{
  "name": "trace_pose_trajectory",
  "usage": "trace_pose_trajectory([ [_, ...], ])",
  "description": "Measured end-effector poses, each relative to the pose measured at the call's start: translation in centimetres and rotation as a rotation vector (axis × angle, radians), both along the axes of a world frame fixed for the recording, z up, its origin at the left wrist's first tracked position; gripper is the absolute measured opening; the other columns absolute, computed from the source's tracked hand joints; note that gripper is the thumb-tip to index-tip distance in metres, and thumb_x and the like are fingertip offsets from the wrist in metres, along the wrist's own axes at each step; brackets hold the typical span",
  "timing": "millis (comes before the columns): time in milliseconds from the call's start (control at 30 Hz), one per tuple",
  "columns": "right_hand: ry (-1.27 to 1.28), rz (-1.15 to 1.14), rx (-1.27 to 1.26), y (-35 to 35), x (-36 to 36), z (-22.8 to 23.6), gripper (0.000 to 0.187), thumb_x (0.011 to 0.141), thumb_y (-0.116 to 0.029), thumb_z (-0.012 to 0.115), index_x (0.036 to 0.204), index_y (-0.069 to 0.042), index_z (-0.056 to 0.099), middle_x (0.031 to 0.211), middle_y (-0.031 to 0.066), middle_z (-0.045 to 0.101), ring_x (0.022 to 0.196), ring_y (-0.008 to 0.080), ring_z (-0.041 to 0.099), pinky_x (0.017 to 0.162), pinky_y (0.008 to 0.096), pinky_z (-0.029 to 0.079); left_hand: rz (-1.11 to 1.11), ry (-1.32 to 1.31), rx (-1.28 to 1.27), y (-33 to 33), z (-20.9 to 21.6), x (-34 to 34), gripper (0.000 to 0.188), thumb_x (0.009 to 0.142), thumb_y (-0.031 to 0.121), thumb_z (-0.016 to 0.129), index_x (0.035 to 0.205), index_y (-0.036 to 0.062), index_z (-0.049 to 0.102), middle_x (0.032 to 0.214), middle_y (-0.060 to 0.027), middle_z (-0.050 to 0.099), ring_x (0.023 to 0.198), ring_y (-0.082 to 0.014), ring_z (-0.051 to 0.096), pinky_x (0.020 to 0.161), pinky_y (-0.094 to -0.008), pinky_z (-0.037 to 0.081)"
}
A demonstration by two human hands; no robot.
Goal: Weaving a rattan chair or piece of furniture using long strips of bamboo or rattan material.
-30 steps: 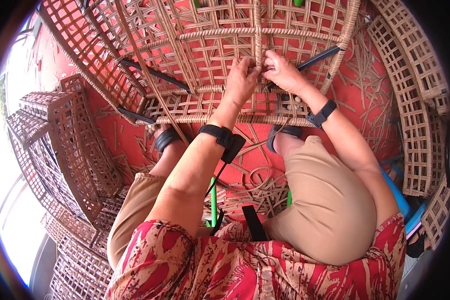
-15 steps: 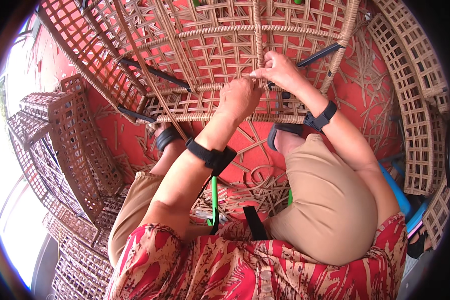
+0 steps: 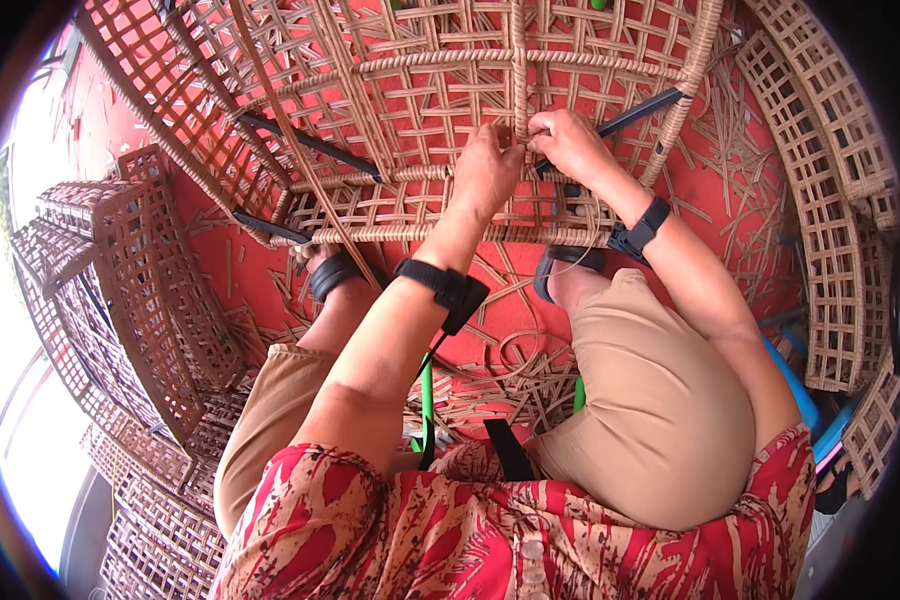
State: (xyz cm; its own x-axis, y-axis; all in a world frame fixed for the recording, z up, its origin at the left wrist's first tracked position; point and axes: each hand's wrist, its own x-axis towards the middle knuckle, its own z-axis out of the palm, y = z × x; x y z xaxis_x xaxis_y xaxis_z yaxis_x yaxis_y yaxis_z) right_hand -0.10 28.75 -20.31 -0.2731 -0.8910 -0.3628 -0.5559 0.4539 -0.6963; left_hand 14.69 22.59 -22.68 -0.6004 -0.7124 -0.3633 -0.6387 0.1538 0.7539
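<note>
Left grip (image 3: 485, 168): fingers bent, the tips drawn together just left of the wrapped upright (image 3: 519, 75); whether they pinch anything I cannot tell.
Right grip (image 3: 568, 143): fingers curled inward, thumb and fingertips close together at the right side of that upright; any fine strand between them is too small to make out.
Wrapped upright: a straight rod wound in tight coils of tan strip, its lower part between the two grips.
Woven frame (image 3: 410, 62): beyond and around both grips; rope-like coiled rails, flat strips crossing into an open lattice, its near rail below the grips.
Black bars (image 3: 640, 112): smooth, straight, narrow; one slants just right of the right grip, another lies left of the left grip.
Brown strip (image 3: 288, 128): long, flat, running slantwise to the left of the left grip.
Strip scraps (image 3: 540, 395): thin, flat, stiff tan pieces scattered below and right of the grips on the smooth red floor (image 3: 470, 345).
Woven panels (image 3: 140, 320): square-holed, stiff, brown, heaped well left of the left grip; others stand well right of the right grip.
</note>
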Motion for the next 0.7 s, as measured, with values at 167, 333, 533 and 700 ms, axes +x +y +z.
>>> trace_pose_trajectory([
  [167, 0.241, 0.087, -0.074, 0.4, -0.2, -0.9, 0.009, 0.077, -0.008, 0.06, 0.08, -0.004, 0.066, 0.076, 0.018, 0.064, 0.078, 0.034, 0.064, 0.07, 0.044, 0.05, 0.16, 0.082, 0.208, 0.9, -1.7, -1.6, 0.026, 0.085, 0.019, 0.065, 0.097, -0.0033, 0.061, 0.08, -0.0124, 0.066, 0.074, -0.0191, 0.064, 0.066, -0.0317, 0.05],
  [333, 0.467, 0.161, -0.059, 0.6, 0.4, -0.1, 0.012, 0.081, -0.01, 0.055, 0.08, -0.004, 0.066, 0.077, 0.0186, 0.063, 0.077, 0.035, 0.064, 0.069, 0.0448, 0.051, 0.313, 0.284, 0.489, 1.2, -1.8, -1.7, 0.014, 0.087, 0.01, 0.065, 0.09, -0.0023, 0.06, 0.075, -0.0008, 0.06, 0.066, -0.0074, 0.055, 0.061, -0.0236, 0.047],
  [533, 0.232, -0.007, 0.001, 0.7, 0.9, -1.8, 0.011, 0.081, -0.009, 0.058, 0.079, -0.002, 0.066, 0.08, 0.0197, 0.064, 0.078, 0.037, 0.064, 0.071, 0.0464, 0.052, 0.3, 0.347, 0.472, 1.2, -2.0, -1.2, 0.012, 0.087, 0.01, 0.065, 0.089, -0.0013, 0.062, 0.076, -0.0003, 0.061, 0.069, -0.0072, 0.055, 0.063, -0.0235, 0.047],
  [700, 0.363, -0.029, -0.08, 0.2, 1.3, -0.9, 0.01, 0.082, -0.01, 0.059, 0.085, -0.001, 0.062, 0.078, 0.0213, 0.064, 0.078, 0.0383, 0.065, 0.069, 0.0473, 0.052, 0.314, 0.312, 0.508, 0.7, -1.3, -0.9, 0.013, 0.086, 0.012, 0.066, 0.089, -0.0005, 0.063, 0.077, 0.0002, 0.062, 0.07, -0.0068, 0.055, 0.065, -0.0236, 0.047],
])
